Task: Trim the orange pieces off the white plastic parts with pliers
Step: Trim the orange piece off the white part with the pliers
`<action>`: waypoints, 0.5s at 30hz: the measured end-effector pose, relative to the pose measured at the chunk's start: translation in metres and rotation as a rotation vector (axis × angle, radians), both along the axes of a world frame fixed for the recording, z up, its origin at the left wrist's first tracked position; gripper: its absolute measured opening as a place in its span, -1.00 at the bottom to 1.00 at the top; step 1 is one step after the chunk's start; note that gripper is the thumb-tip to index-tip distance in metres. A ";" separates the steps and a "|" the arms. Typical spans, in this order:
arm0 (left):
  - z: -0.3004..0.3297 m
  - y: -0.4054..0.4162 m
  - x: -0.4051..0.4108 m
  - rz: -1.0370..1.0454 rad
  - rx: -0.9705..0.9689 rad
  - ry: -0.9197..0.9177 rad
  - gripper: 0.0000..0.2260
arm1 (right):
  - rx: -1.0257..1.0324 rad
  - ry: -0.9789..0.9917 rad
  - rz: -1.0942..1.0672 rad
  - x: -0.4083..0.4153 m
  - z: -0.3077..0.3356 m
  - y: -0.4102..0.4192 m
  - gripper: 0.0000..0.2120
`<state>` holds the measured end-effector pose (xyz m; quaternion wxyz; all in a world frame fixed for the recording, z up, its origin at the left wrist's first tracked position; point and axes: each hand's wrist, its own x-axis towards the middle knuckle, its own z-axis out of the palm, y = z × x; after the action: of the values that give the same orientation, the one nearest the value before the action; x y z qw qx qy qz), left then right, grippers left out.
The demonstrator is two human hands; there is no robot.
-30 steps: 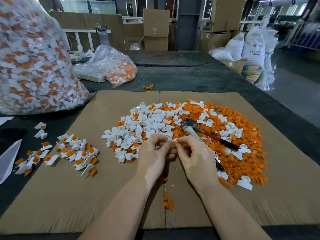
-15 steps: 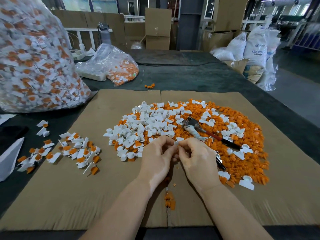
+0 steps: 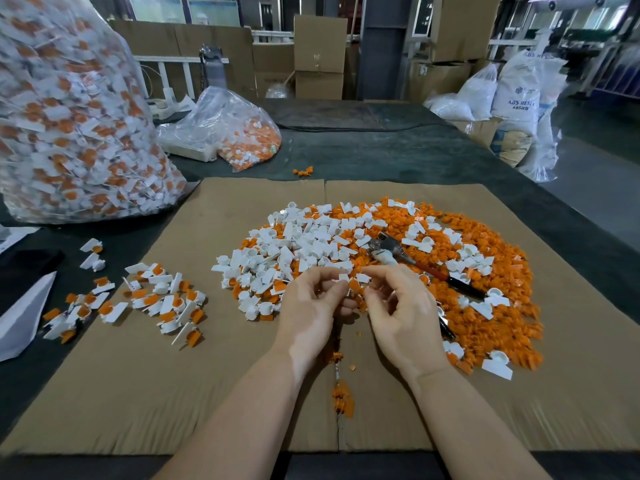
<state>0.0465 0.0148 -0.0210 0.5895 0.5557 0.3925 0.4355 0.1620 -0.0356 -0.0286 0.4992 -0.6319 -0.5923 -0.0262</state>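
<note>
The left hand point(image 3: 311, 306) and right hand point(image 3: 398, 306) had drawn slightly apart, each grip pinching the white-and-orange part point(image 3: 348, 280); pliers point(image 3: 415, 263) lay unused at two o'clock.

**Two bare hands meet fingertip to fingertip**

Both forearms reach up from the bottom edge and converge toward the centre. The left hand point(image 3: 313, 306) shows its back, fingers curled, thumb and forefinger pinching. The right hand point(image 3: 401, 310) mirrors it, fingers bent inward, its fingertips point(image 3: 369, 273) almost touching the left's. Both wrists are bare and slightly raised.
</note>
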 end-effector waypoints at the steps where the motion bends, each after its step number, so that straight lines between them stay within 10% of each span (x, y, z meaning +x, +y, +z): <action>1: 0.000 0.000 0.000 -0.007 0.006 -0.002 -0.88 | -0.007 -0.025 0.015 0.000 0.000 0.000 -0.77; 15: 0.001 -0.001 -0.002 -0.044 0.057 0.014 -0.85 | -0.016 -0.045 0.112 0.000 0.003 0.001 -0.77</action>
<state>0.0442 0.0134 -0.0199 0.5802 0.5838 0.3718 0.4293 0.1624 -0.0342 -0.0259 0.4814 -0.6011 -0.6379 -0.0078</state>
